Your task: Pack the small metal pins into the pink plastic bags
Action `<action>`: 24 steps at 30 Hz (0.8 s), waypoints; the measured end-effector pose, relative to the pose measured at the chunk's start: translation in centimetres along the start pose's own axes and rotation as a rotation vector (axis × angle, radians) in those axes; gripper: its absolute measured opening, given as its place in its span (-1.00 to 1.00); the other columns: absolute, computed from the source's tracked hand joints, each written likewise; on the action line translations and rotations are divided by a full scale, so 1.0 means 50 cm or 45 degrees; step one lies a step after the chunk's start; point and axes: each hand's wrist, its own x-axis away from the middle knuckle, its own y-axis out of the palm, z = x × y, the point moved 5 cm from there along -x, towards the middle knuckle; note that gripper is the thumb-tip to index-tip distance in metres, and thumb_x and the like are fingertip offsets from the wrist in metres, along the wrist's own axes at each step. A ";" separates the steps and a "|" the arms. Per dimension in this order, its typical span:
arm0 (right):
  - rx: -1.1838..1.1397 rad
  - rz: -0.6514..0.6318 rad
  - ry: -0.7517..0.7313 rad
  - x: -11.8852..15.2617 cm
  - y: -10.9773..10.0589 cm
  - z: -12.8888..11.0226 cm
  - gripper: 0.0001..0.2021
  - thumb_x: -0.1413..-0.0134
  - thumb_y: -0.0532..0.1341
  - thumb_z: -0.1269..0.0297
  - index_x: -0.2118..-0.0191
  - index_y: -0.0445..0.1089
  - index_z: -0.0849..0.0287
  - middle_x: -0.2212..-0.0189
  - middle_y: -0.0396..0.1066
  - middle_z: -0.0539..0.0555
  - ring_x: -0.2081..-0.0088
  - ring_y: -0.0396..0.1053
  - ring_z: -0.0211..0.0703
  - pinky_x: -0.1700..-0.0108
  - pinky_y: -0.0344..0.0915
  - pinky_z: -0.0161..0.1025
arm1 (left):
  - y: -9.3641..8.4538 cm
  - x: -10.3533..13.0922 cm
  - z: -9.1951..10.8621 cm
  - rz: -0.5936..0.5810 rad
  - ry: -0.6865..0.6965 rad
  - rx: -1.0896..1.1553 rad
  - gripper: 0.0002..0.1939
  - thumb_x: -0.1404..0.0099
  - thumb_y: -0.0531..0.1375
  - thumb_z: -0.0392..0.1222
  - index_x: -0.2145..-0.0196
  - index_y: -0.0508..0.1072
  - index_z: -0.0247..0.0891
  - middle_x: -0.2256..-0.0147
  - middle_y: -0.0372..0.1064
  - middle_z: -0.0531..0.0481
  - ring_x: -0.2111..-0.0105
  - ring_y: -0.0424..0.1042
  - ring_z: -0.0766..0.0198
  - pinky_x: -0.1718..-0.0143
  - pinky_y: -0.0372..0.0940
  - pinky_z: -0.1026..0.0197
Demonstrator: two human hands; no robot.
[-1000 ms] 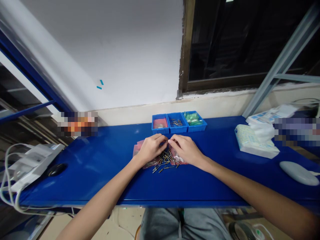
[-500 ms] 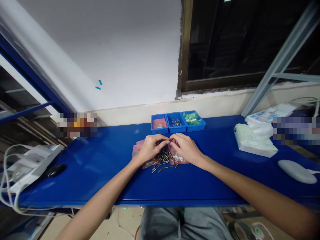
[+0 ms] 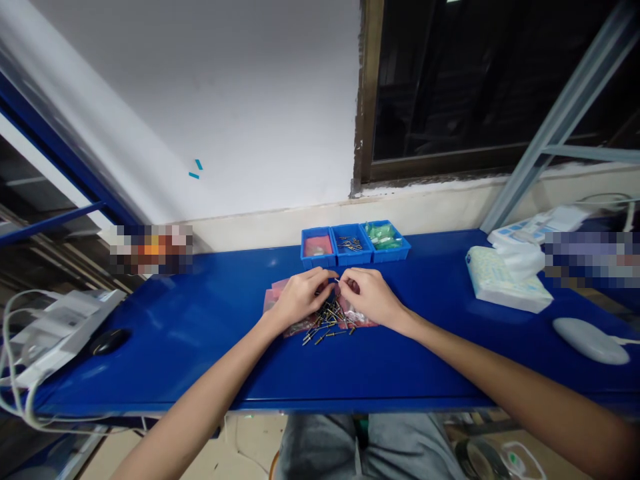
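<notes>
My left hand (image 3: 306, 293) and my right hand (image 3: 370, 293) meet fingertip to fingertip over a heap of blind rivets (image 3: 327, 319), thin metal pins with darker or brass-coloured bodies. Between the fingers of my right hand is a thin, light pin, apparently a rivet (image 3: 337, 280). The curled fingers of my left hand are closed at the pin's other side; what they pinch is too small to make out. Under the heap and partly beneath both hands lie pink plastic bags (image 3: 274, 293) with small parts inside.
Behind my hands stand three joined blue bins: one with a pink bag (image 3: 318, 247), one with rivets (image 3: 351, 244), one with green bags (image 3: 383, 236). A tissue pack (image 3: 505, 283) and a white mouse-like object (image 3: 591, 341) lie right; a black mouse (image 3: 110, 341) lies left.
My right fingers have curled in and drawn slightly apart from my left fingertips, so a thin light pin now shows between the hands. The heap looks the same.
</notes>
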 end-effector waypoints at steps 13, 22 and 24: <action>0.158 0.008 -0.104 0.005 0.001 -0.013 -0.75 -0.32 0.07 0.31 0.43 0.30 0.15 0.43 0.38 0.03 0.33 0.31 -0.19 0.26 0.13 -0.27 | 0.006 0.004 -0.001 -0.010 0.011 -0.071 -0.85 -0.41 0.09 -0.25 0.20 0.46 -0.30 0.32 0.43 -0.04 0.36 0.42 0.29 0.31 0.31 0.26; 0.052 -0.003 -0.067 0.001 0.002 -0.002 -0.84 -0.29 0.06 0.39 0.21 0.40 0.17 0.26 0.49 0.10 0.18 0.40 -0.11 0.15 0.23 -0.22 | -0.004 -0.002 -0.009 0.170 -0.191 0.172 -0.85 -0.35 0.21 -0.15 0.28 0.54 -0.27 0.39 0.48 0.01 0.45 0.38 0.32 0.39 0.25 0.27; -0.117 -0.020 -0.018 -0.001 0.004 0.003 -0.86 -0.26 0.10 0.40 0.23 0.42 0.16 0.29 0.52 0.08 0.23 0.44 -0.14 0.19 0.26 -0.24 | -0.004 -0.001 -0.014 0.220 -0.241 0.233 -0.83 -0.35 0.22 -0.12 0.28 0.54 -0.27 0.37 0.49 0.00 0.42 0.41 0.31 0.37 0.27 0.26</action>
